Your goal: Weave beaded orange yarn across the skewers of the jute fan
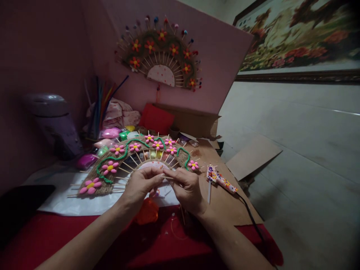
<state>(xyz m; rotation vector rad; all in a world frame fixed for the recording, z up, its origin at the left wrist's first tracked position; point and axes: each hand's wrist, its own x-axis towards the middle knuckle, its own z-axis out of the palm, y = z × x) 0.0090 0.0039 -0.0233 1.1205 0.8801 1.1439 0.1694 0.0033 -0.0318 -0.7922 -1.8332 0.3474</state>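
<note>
My left hand (142, 184) and my right hand (188, 187) meet at the fingertips in front of the fan-shaped craft, both closed in a pinch. A short length of thin wooden stick (168, 177) shows at my right fingers. Whatever lies between my left fingertips is too small to make out. Behind them lies the fan (95, 176), wound with brown twine over wooden sticks, with pink clay flowers (110, 167) and a wavy green strip (132, 141). Its polka-dot centre is partly hidden by my hands. Below my left hand sits an orange translucent packet (147, 212).
A flower-patterned glue gun (221, 180) rests on cardboard (225, 210) at the right, its black cord running forward. Bright clay packs (111, 132), pipe cleaners (98, 105) and a purple flask (54, 123) stand at the left. A similar fan (161, 75) is on the upright pink board.
</note>
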